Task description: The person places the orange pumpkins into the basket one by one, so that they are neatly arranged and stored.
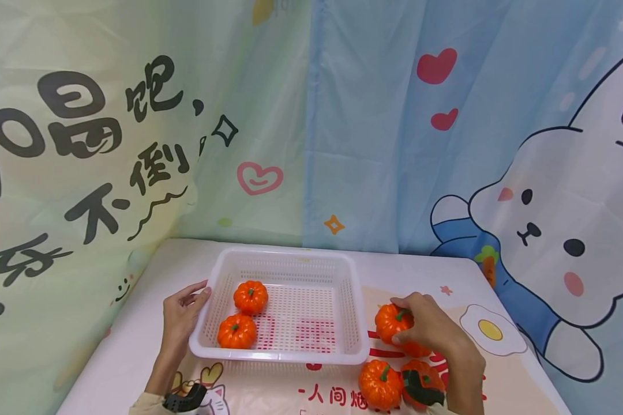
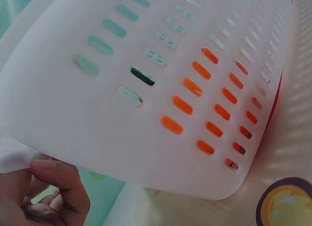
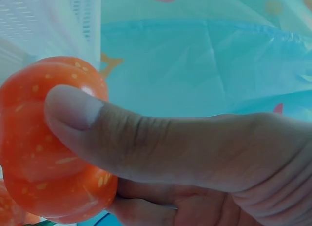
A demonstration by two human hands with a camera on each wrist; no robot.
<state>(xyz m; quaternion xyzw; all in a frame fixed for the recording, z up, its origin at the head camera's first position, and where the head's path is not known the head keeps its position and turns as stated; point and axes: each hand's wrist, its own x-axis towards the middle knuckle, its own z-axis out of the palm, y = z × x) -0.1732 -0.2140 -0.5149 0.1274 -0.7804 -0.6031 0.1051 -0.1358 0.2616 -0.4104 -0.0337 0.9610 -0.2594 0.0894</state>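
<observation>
My left hand [image 1: 183, 316] grips the left rim of a white plastic basket [image 1: 285, 356], thumb on the edge; in the left wrist view the curled fingers [image 2: 63, 184] meet that rim. Two small orange toy pumpkins [image 1: 251, 297] sit inside the basket on its left side, one behind the other. Just right of the basket, my right hand [image 1: 436, 328] holds another orange pumpkin [image 1: 389, 323] between thumb and fingers. The right wrist view shows the thumb pressed on that pumpkin's glossy side [image 3: 53, 182]. The basket's wall [image 3: 90, 21] appears close behind it.
Near the table's front right, a pumpkin [image 1: 381, 385] and a second pumpkin [image 1: 430, 374] lie side by side, the latter partly covered by a dark item. Another orange pumpkin [image 1: 415, 350] shows under my right hand. A printed curtain [image 1: 358, 144] hangs behind the table.
</observation>
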